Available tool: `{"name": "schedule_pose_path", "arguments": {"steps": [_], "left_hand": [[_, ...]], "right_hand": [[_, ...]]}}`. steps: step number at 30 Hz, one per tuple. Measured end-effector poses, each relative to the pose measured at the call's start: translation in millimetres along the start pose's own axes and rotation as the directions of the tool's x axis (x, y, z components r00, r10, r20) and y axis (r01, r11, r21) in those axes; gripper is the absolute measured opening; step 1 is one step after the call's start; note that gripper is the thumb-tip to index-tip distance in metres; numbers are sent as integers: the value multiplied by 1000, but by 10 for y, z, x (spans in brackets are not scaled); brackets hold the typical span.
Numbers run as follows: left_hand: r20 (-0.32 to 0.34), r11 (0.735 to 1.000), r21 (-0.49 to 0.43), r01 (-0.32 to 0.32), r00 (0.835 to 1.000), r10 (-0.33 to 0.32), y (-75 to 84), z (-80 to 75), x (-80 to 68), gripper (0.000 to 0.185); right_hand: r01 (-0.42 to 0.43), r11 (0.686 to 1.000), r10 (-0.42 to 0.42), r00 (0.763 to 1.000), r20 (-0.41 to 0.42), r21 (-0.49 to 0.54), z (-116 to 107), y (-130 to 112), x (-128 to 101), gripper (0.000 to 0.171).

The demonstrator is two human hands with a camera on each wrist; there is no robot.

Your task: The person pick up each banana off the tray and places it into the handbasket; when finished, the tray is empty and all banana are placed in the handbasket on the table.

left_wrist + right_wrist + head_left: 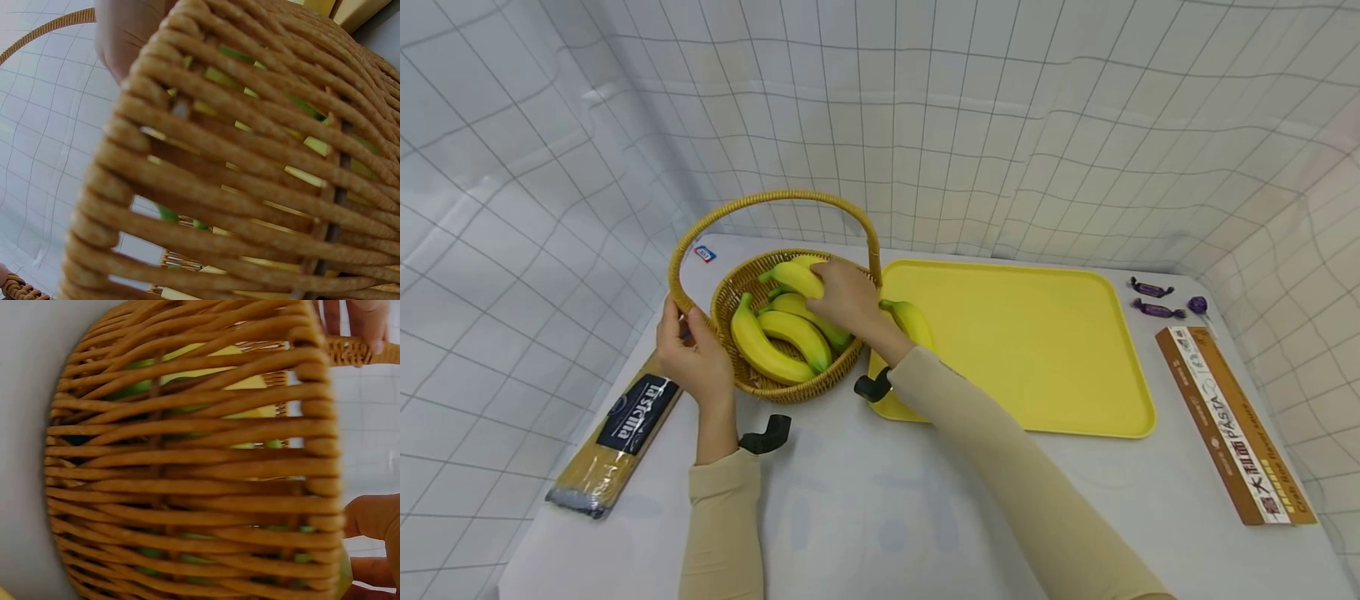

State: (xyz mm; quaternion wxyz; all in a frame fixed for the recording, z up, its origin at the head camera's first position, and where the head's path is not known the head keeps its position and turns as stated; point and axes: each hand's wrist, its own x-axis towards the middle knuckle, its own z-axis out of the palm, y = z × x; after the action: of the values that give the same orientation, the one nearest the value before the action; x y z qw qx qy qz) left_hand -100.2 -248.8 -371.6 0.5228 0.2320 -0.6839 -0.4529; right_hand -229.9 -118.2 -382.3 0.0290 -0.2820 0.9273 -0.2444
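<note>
A wicker basket with a tall arched handle stands on the table, several yellow bananas lying inside. At the handle's left foot, the left hand grips the handle with thumb and fingers. The right hand reaches over the basket's right side and holds a banana above the others. Under the right wrist, one more banana rests on the yellow tray. Through the weave, the right wrist view shows green and yellow parts of bananas, with right-hand fingers by the rim.
Left of the basket lies a pasta packet, partly behind the left hand. A small blue-and-red item is behind it. Right of the tray are purple wrapped candies, a purple lollipop and a long pasta box. Gridded white curtains surround the table.
</note>
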Motion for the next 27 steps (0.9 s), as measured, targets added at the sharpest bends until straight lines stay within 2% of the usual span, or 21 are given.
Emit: {"name": "schedule_pose_path", "arguments": {"steps": [7,13,17,23,27], "left_hand": [[4,1000,9,-11,1000,11,-18,-8,4,31],[4,1000,-3,-23,1000,23,-27,-7,5,31],[6,1000,5,-28,1000,28,-25,-3,-7,31],[3,1000,12,-28,1000,28,-15,1,-4,31],[2,1000,12,-22,1000,22,-26,3,-1,31]], "right_hand": [[38,995,-38,999,-2,-93,151,17,0,48],[34,994,-38,999,-37,-105,208,26,-46,45],[59,997,-63,995,-71,-57,182,48,-158,50],[164,983,-149,974,-168,81,112,67,-431,53],[175,973,-145,971,-191,151,44,105,-598,54]]}}
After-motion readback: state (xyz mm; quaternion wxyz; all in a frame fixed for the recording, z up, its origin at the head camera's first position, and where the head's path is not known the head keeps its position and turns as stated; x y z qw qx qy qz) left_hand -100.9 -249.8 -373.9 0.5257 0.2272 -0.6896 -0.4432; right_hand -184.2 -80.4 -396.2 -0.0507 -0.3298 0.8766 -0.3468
